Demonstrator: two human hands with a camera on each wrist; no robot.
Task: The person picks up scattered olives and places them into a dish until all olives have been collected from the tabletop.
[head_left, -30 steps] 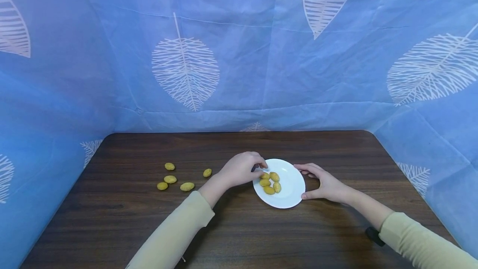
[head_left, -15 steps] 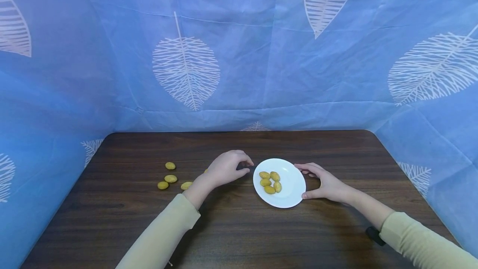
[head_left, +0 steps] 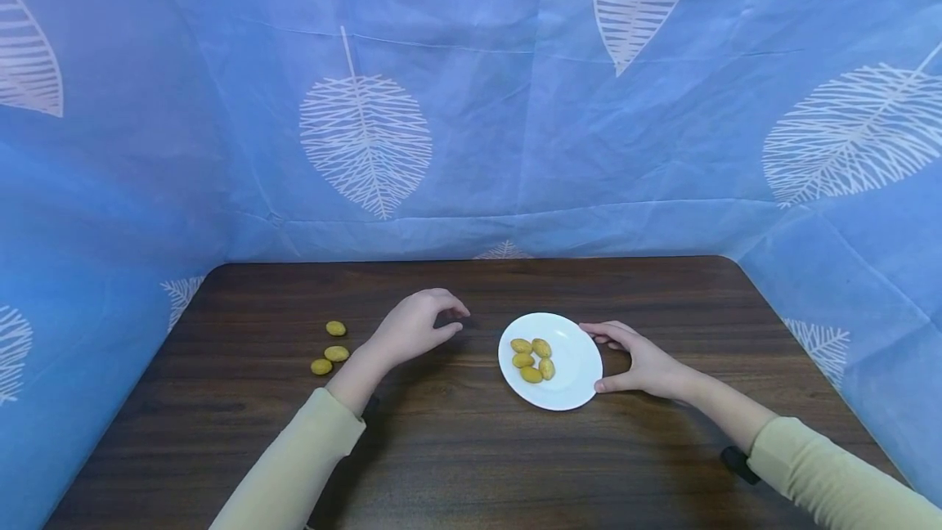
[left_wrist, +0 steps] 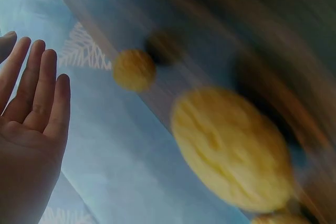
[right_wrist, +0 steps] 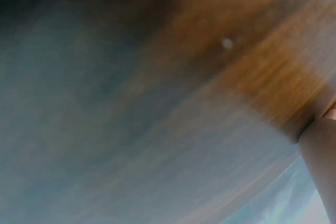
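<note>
My left hand (head_left: pixel 412 324) hovers over the table left of the plate, with nothing in its grasp. In the left wrist view its fingers (left_wrist: pixel 39 87) are extended, away from a wrinkled yellow oval fruit (left_wrist: pixel 231 148) and a smaller-looking one (left_wrist: pixel 134 70). A white plate (head_left: pixel 574 370) bears several of these yellow fruits (head_left: pixel 523 359) on its left half. My right hand (head_left: pixel 648 366) holds the plate's right rim, fingers at the upper edge and thumb at the lower. The right wrist view is blurred and shows only a bit of the hand (right_wrist: pixel 320 156).
Three loose yellow fruits (head_left: pixel 336 353) lie left of my left forearm, which hides part of the table. The dark wooden table (head_left: pixel 478 464) runs back to a blue cloth (head_left: pixel 471 145) with white leaf prints hanging behind and at the sides.
My left hand has drawn back from above the plate, moving left toward the loose fruits, and now covers some of them. The right hand and plate have stayed put.
</note>
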